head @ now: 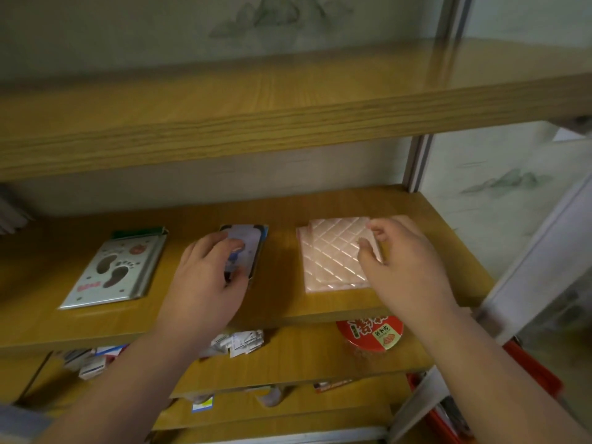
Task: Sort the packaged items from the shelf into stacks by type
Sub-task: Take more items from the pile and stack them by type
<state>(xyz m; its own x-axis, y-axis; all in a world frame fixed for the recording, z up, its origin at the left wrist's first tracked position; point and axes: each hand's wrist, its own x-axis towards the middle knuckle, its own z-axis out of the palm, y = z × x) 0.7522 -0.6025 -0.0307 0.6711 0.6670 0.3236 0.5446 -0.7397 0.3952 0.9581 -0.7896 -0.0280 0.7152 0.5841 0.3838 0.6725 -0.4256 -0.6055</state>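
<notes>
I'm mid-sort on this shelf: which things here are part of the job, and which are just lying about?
In the job:
- footprint pack
- blue-edged card pack under the left hand
- pink quilted packs at the right hand

Lying about:
- red-lidded tub, lower shelf
- loose paper packets, lower shelf

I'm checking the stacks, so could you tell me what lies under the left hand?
The left hand rests on a stack of blue-edged picture packets; the covered print and the count are hidden.

Dim, warm light; soft blur, edges bowed.
</notes>
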